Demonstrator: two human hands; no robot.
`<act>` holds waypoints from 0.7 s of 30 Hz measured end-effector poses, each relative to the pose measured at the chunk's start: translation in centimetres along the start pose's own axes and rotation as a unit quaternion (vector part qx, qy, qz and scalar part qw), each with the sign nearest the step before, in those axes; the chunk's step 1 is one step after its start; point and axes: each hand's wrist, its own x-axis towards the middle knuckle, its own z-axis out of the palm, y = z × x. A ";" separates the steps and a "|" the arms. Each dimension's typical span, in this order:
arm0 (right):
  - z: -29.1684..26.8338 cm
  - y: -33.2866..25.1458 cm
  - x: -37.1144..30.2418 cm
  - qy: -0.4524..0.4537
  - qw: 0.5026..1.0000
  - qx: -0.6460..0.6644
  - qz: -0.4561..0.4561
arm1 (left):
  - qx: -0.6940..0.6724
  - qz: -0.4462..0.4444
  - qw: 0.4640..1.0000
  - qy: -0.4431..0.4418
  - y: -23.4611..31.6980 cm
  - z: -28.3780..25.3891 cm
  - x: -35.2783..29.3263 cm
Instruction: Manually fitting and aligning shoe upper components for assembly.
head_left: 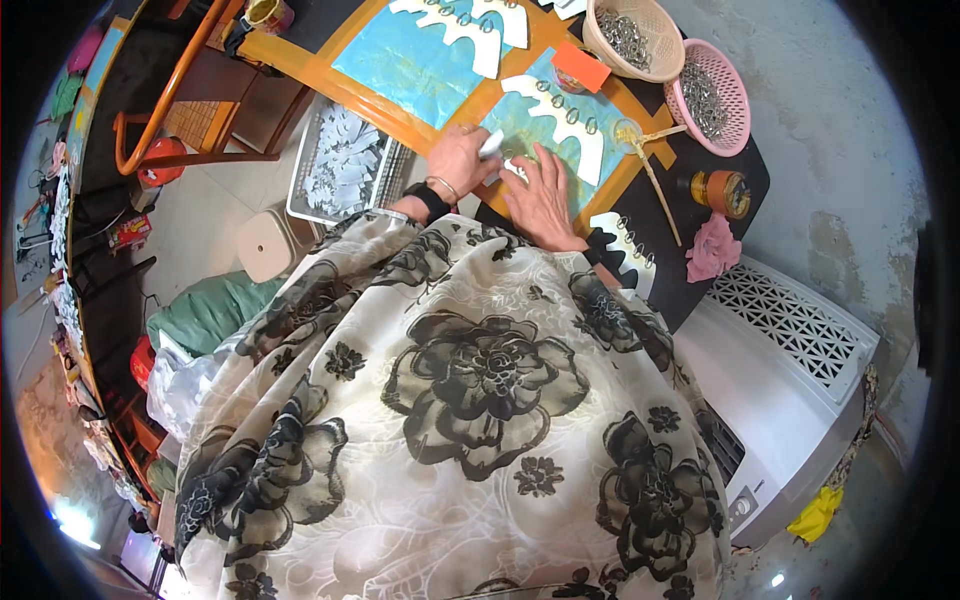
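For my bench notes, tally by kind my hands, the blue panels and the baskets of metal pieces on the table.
Hands: 2 (left hand, right hand)
Blue panels: 2 (left panel, right panel)
Baskets: 2 (cream basket, pink basket)
Total: 6

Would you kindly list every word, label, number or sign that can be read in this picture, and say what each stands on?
None can be read with certainty.
White appliance: tiny marks near its knob, too small to read.
Red package at the far left: any print is too blurred to read.
White piece in the left hand: no lettering visible.
Orange card: no lettering visible.
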 end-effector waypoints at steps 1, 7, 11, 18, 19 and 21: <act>-0.1 0.1 -0.1 0.001 1.000 -0.004 0.004 | -0.025 0.018 1.000 -0.003 0.1 0.4 0.0; -2.0 0.0 -0.5 -0.014 0.998 0.035 0.048 | -0.082 -0.092 0.988 -0.096 0.9 0.2 1.2; -4.7 0.8 -0.3 0.047 0.983 0.157 0.081 | -0.428 -0.203 0.858 -0.198 -0.6 -0.6 2.3; -8.6 -0.7 3.9 0.201 0.884 0.374 0.196 | -0.445 -0.148 0.859 -0.204 1.8 -5.6 3.0; -9.0 -0.6 4.4 0.084 0.854 0.447 0.252 | -0.445 -0.147 0.859 -0.205 1.9 -5.6 2.9; -7.7 -0.1 4.5 -0.001 0.806 0.531 0.263 | -0.438 -0.133 0.870 -0.184 1.9 -5.6 2.8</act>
